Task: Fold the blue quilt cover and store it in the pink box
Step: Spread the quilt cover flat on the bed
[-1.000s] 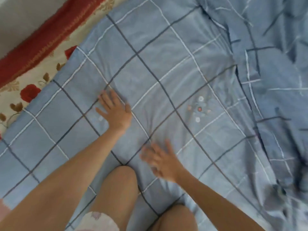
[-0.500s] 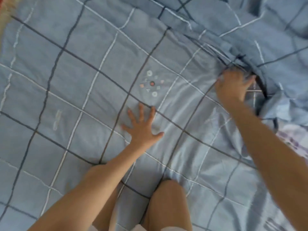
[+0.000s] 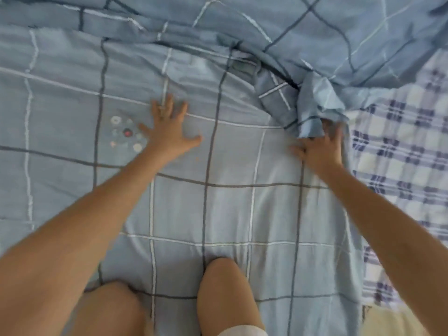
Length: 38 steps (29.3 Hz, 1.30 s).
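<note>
While the left hand (image 3: 169, 135) lies flat on the blue quilt cover (image 3: 242, 209), fingers straight and spread with the thumb out to the side, the right hand (image 3: 320, 151) sits palm-down at the cover's right edge, its thumb spread. Its fingers reach up into a bunched fold (image 3: 312, 110) of the same blue cloth. Their tips are hidden under that fold and the hand is blurred, so whether it pinches the cloth or only presses on it cannot be told. The cover fills most of the view. It is smooth and flat under both forearms but rumpled in loose ridges along the top and upper right, and it has a grid of dark and white lines. Just left of the left hand is a small stitched motif (image 3: 127, 133) — a cluster of round shapes in white with 1 dark red dot. It is too soft to show any lettering. Along the right side, a white sheet with a navy check (image 3: 400, 154) shows from beneath the cover's edge. At the bottom, 2 bare knees (image 3: 223, 287) rest on the cover.
</note>
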Available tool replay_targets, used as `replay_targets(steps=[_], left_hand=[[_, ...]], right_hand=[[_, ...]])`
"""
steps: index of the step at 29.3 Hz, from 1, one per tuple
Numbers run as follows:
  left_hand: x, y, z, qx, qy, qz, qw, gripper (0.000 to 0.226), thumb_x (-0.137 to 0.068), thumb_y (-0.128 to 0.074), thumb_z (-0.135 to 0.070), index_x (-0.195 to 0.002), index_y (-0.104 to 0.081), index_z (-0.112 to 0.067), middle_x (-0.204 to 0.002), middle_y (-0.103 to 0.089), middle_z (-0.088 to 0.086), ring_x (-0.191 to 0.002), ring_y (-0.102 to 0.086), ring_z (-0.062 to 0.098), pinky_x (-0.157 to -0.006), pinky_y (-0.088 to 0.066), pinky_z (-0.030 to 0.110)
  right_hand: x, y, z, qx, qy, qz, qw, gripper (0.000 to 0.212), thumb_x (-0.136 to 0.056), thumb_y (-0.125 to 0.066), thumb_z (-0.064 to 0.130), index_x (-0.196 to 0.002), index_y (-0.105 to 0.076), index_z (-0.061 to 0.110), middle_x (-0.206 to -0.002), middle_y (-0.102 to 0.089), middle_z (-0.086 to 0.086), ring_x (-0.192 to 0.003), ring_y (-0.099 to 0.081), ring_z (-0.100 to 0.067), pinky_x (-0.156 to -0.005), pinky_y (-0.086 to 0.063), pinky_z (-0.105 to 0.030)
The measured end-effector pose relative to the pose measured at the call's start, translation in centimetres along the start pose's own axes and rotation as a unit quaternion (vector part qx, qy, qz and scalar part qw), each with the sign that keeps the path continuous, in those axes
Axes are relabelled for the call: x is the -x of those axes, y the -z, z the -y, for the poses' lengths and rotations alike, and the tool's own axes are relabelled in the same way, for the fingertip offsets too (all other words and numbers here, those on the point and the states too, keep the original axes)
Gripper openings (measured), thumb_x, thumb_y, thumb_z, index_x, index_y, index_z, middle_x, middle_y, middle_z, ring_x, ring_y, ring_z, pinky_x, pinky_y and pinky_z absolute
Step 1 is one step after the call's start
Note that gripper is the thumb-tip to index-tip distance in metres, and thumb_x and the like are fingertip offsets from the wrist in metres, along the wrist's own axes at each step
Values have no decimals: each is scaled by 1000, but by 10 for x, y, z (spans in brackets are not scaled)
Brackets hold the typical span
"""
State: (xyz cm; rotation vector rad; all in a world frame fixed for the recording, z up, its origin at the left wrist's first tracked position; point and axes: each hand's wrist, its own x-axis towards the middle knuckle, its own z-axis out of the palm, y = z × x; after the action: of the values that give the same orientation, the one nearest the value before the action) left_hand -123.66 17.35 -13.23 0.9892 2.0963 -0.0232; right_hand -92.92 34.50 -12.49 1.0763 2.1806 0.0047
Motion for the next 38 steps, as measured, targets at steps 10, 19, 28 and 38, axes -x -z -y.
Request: replay_targets(steps=[10,19,28,38], left_hand=[[31,-68,-99,-10,100,92,991,153,-41,-71,-80,-141,34,-31,-147,42,9,-137,33,38,-98,1,78],[-15,-49,-137,-35,207,143,967,176,-20,-80,-74,-132,46,-23,-140,49,11,-134,38,35,-98,0,78],[-20,-39,-166,-77,270,157,947,177,-22,-83,-70,-130,48,-20,-141,48,13,-135,37,35,-101,-4,76],[-26,-42,-163,-85,255,159,950,178,-20,-80,-73,-128,50,-16,-139,50,16,-133,39,37,-104,4,70]], right_hand=[[111,-48,100,-145,0,-132,981,77,-77,-53,44,-146,-29,19,-154,-24,-12,-141,-20,-35,-112,5,-62],[15,-81,9,-143,-109,-140,974,68,-90,-23,68,-150,-14,36,-158,0,9,-144,-10,-36,-106,18,-63],[43,-8,73,-500,-264,-251,786,70,-80,-53,20,-145,-27,21,-151,-25,-16,-139,-25,-37,-111,-20,-59],[-95,55,0,-487,-124,-104,858,43,-92,-49,25,-133,-48,12,-139,-45,-11,-132,-36,-32,-107,-25,-42]])
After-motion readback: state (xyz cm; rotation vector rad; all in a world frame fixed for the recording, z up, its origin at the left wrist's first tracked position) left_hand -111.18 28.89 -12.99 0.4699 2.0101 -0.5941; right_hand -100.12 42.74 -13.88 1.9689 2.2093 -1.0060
